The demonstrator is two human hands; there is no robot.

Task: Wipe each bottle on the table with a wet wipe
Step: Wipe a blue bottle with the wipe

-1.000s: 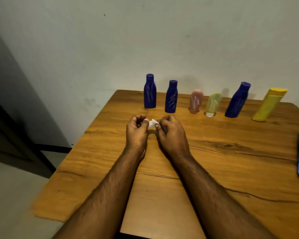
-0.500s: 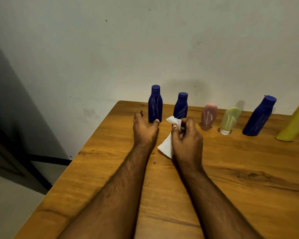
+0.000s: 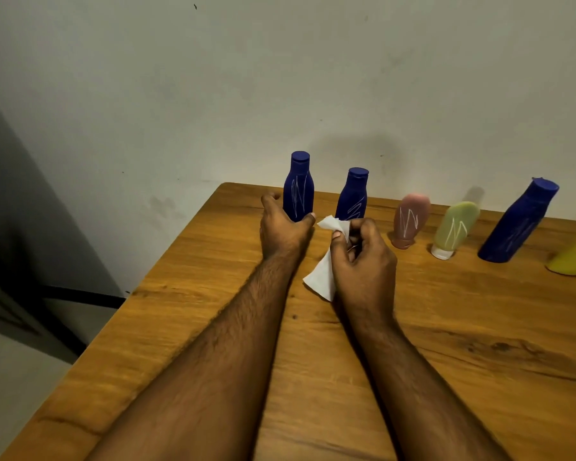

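The left hand (image 3: 285, 227) closes around the base of the leftmost dark blue bottle (image 3: 298, 189), which stands upright at the back left of the wooden bench (image 3: 446, 327), while the right hand (image 3: 359, 257) pinches a limp white wet wipe (image 3: 323, 276) just beside it. The bottle looks like smooth, rigid, light plastic, likely slippery once damp. It is best held low on the body, leaving the scribbled front and cap free for wiping.

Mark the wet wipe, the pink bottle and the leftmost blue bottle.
wet wipe (image 3: 320, 277), head view, on its hanging lower part.
pink bottle (image 3: 411, 216), head view, mid-body by the white scribble.
leftmost blue bottle (image 3: 298, 191), head view, on its upper body.
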